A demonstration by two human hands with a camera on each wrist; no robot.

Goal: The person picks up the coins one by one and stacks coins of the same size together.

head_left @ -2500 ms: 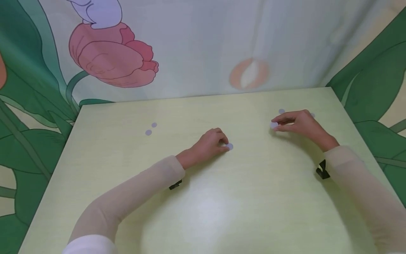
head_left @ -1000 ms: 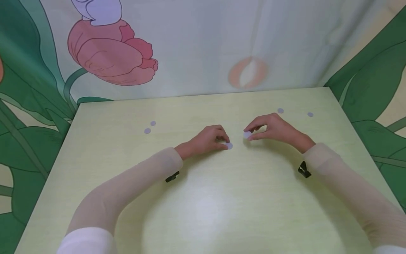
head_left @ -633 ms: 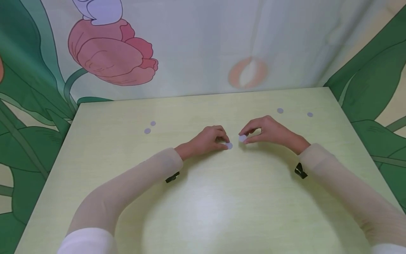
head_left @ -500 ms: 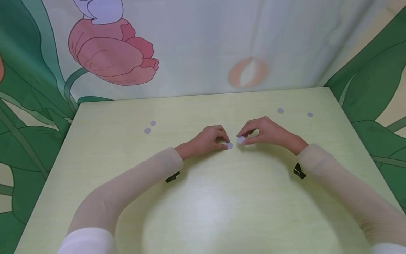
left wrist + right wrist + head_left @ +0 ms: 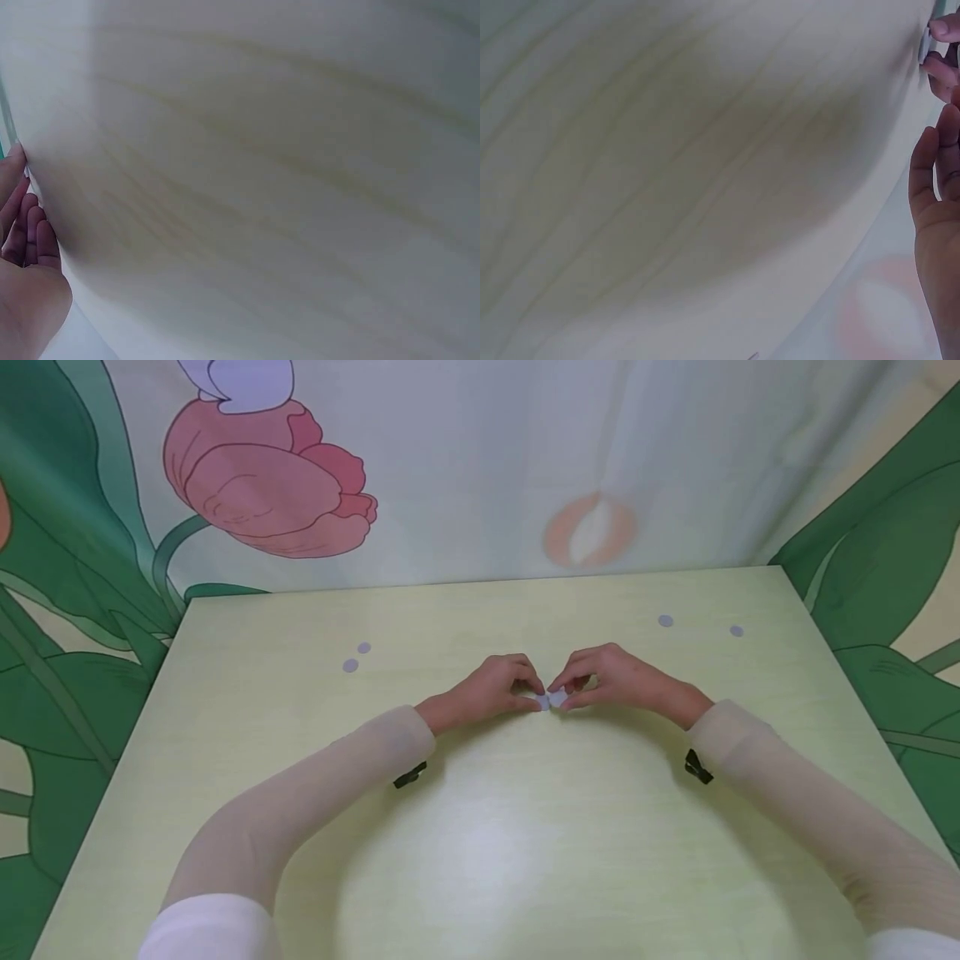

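left hand (image 5: 495, 688) pinches one disc (image 5: 543, 702), right hand (image 5: 622, 680) another disc (image 5: 557, 698), both at the fingertips.

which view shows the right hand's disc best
Head view: the disc shows its face in the right hand. The right wrist view has it edge-on near the border; the left wrist view doesn't clearly show it.

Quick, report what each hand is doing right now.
Left hand: closed, thumb and fingers holding one small pale disc.
Right hand: closed, pinching a second pale disc.
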